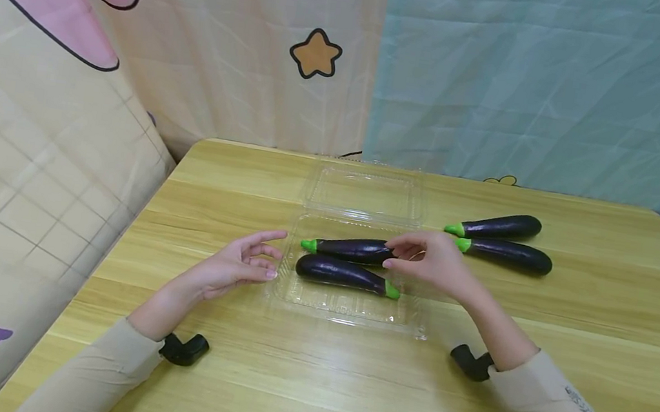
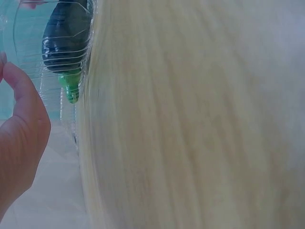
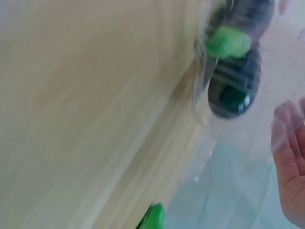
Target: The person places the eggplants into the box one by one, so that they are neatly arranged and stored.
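Two dark purple eggplants lie side by side in a clear plastic clamshell box [image 1: 346,319]. The far eggplant [image 1: 349,249] has its green stem to the left, while the near eggplant [image 1: 336,272] points its stem right. Beside the box's left wall is my left hand [image 1: 234,266], fingers loosely spread and holding nothing. Above the right end of the far eggplant is my right hand [image 1: 435,265], covering that tip in the head view. The right wrist view shows this hand [image 3: 291,162] apart from the eggplants, its fingers relaxed.
The box's lid [image 1: 369,194] is folded back flat behind it. Right of the box, two more eggplants lie on the wooden table, a back one [image 1: 502,227] and a front one [image 1: 508,254]. A patterned curtain [image 1: 232,47] hangs behind the table's back edge.
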Demonstrator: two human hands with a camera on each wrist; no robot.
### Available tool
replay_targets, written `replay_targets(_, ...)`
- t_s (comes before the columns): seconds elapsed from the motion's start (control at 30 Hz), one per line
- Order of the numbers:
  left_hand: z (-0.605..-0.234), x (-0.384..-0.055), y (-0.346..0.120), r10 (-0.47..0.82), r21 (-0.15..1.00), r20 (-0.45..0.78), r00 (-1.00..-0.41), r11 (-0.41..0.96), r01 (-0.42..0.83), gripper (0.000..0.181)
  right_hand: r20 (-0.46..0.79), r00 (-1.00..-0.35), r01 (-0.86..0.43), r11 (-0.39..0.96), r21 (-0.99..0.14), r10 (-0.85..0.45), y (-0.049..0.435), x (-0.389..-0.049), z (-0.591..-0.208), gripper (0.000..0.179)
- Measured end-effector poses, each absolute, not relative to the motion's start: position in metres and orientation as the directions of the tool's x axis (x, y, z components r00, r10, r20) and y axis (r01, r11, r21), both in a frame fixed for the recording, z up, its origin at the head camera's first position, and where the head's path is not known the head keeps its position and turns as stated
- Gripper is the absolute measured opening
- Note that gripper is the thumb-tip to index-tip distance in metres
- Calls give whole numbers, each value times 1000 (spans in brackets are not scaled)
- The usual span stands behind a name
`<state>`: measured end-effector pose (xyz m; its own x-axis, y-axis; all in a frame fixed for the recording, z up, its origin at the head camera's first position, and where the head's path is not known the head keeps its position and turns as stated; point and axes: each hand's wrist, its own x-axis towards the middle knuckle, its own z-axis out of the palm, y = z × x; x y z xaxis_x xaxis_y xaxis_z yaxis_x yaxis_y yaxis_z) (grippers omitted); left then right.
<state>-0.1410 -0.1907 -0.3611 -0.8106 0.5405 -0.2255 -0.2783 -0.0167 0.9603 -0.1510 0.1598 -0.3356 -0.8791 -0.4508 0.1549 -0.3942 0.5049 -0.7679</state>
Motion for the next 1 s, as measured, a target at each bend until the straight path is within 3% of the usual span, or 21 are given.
replay_targets(0.17, -361, -141, -190, 539, 961, -228, -811, -12, -278, 76, 188, -894, -398, 526, -752, -407, 179, -149, -331, 29)
replay_targets(0.5, -360, -141, -189, 533, 961, -235, -813, 2, -276, 76, 116, -936, -309, 617, -724, -333, 216, -142, -317, 36)
replay_targets(1.0, -361, -141, -191, 535, 962, -236, -811, 8, -274, 77, 123, -972, -225, 624, -748, -202, 259, -138, -314, 33)
